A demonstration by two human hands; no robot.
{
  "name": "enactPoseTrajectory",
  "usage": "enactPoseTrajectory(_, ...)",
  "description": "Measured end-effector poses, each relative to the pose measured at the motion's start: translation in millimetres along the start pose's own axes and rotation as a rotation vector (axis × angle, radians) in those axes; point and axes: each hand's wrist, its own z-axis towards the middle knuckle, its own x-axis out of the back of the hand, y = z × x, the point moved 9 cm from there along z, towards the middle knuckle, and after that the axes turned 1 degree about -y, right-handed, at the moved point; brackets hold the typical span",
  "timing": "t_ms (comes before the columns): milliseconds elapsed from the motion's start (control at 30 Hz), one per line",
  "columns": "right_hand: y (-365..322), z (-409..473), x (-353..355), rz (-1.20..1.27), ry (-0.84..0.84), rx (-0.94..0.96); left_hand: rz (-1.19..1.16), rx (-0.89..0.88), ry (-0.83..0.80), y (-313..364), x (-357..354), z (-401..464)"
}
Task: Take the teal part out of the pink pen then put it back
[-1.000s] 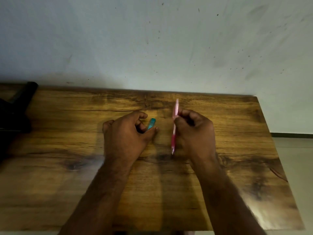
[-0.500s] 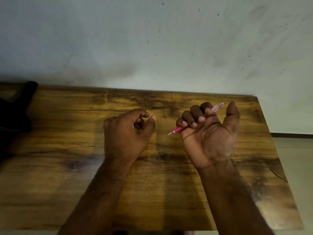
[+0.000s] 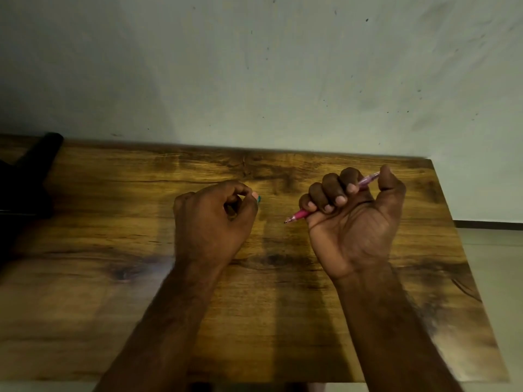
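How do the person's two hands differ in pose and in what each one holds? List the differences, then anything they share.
1. The left hand shows its back to the camera; the right hand is turned palm up.
2. The left hand pinches a teal part, barely visible at the fingertips; the right hand wraps its fingers around a pink pen.

Both are closed and sit over the wooden table.

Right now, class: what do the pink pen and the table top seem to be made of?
Pink pen: probably plastic, glossy; the upper barrel looks translucent, the lower part opaque pink. Its dark tip is too small to judge.
Table top: wood or wood-look laminate, with grain, knots and a soft sheen; which one cannot be told.
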Motion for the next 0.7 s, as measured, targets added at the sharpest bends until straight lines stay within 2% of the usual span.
enactPoseTrajectory(700,1.6,1.2,6.3,0.024,0.029,-0.011,-0.018,0.015,-0.013,6.2,0.6,-1.0)
